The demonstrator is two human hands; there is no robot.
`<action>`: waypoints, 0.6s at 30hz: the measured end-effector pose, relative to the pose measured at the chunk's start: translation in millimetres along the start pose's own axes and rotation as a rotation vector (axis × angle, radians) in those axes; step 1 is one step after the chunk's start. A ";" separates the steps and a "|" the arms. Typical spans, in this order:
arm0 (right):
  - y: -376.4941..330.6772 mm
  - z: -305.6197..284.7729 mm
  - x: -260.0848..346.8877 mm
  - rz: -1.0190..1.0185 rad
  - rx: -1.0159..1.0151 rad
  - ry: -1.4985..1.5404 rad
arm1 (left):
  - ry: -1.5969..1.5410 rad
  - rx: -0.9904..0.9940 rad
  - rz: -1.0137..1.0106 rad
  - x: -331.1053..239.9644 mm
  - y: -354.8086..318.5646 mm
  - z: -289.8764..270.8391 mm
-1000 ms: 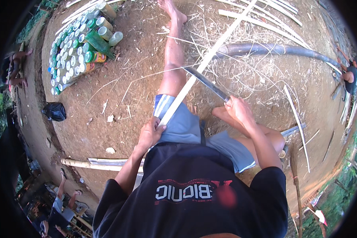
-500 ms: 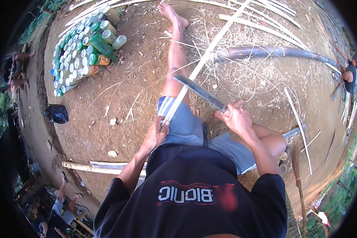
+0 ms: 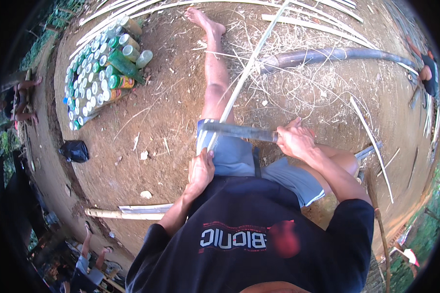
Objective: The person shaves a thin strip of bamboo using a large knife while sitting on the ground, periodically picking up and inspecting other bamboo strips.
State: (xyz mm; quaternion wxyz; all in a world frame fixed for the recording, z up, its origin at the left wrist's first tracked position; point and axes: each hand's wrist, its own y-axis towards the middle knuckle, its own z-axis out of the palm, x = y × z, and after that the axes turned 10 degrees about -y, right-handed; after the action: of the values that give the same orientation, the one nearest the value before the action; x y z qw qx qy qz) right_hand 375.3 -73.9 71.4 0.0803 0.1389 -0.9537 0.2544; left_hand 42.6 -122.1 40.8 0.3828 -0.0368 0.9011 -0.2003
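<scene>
A long pale strip, likely split bamboo, runs from my lap away over my outstretched leg to the far edge. My left hand is closed round its near end, above my thigh. My right hand grips the handle of a machete, whose handle is mostly hidden by the fingers. The blade points left, lies across the strip just beyond my left hand, and is smeared by motion. Whether its edge bites into the strip I cannot tell.
Many bottles stand grouped at the far left. A dark bamboo pole lies at the far right beside tangled shavings. A black plastic bag sits on the left. Other people are at the right and left edges.
The machete blade has come nearer to me along the strip, from beyond my knee to close by my left hand. The view has shifted slightly.
</scene>
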 end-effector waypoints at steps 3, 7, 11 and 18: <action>26.8 -3.7 -19.6 0.145 -0.049 -0.184 | -0.046 0.023 -0.013 -0.5 -0.1 -0.2; 24.5 -15.3 -21.8 0.212 -0.043 0.035 | -0.003 0.054 -0.046 -4.7 -7.2 -3.3; 29.8 -2.1 -37.4 0.143 -0.139 -0.169 | 0.027 0.058 -0.044 -2.1 -11.6 -9.2; 28.0 -14.4 -38.1 -0.091 -0.229 -0.205 | 0.072 0.008 0.033 6.7 -17.3 -11.9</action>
State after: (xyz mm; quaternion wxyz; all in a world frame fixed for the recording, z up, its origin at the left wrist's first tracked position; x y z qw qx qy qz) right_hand 404.1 -34.7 62.2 0.0094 0.1971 -0.9724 0.1246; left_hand 27.9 -135.5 50.5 0.3534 -0.0132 0.9140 -0.1987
